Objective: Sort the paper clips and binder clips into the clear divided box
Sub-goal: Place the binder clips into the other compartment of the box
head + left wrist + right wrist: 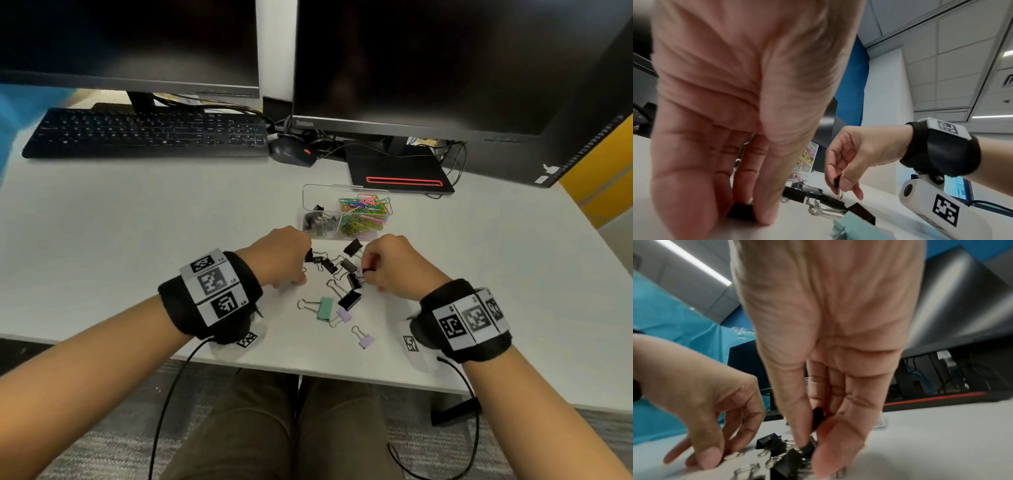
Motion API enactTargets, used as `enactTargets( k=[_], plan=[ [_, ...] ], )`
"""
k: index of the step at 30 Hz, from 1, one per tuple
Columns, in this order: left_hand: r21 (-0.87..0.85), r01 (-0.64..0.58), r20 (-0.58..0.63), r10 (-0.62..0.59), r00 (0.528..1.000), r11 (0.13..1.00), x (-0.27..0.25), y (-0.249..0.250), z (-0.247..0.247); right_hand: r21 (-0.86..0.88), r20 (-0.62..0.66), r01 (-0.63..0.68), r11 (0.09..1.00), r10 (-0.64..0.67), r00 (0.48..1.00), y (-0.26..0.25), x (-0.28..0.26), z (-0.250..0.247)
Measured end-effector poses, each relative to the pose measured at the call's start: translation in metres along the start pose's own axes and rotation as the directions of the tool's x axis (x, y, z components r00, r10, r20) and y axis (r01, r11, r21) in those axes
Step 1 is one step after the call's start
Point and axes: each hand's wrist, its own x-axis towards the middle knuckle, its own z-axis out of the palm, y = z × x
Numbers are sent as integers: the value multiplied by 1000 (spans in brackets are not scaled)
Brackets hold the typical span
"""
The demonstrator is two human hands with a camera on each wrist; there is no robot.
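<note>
So paper clips (366, 212) look boxed, both hands (281, 257) pinching black binder clips (349, 265), several left on the counter (137, 240)

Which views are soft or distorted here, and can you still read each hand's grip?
Head view: wide-angle bend at the monitor edges, centre sharp; both hands over the binder clips. Left wrist view: left hand fills the frame, blurred, fingers round a black clip; right hand sharper, pinching a small black clip. Right wrist view: motion blur throughout, right hand's grip on a clip still readable.
</note>
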Motion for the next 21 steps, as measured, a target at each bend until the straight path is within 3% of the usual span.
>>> enactTargets(
  k=[6, 11, 16, 21],
  plan=[
    [41, 4, -53, -2, 999, 999, 3, -6, 1, 38, 119, -83, 996, 77, 990, -2, 6, 3],
    [-98, -28, -142, 14, 990, 995, -4, -6, -26, -49, 136, -81, 996, 87, 987, -5, 9, 7],
    [-228, -171, -414, 63, 908, 958, 3, -6, -64, -91, 177, -113, 989, 128, 976, 0, 13, 6],
    [-209, -224, -528, 84, 845, 952, 27, -6, -67, -131, 155, -105, 986, 125, 980, -5, 10, 6]
  ],
)
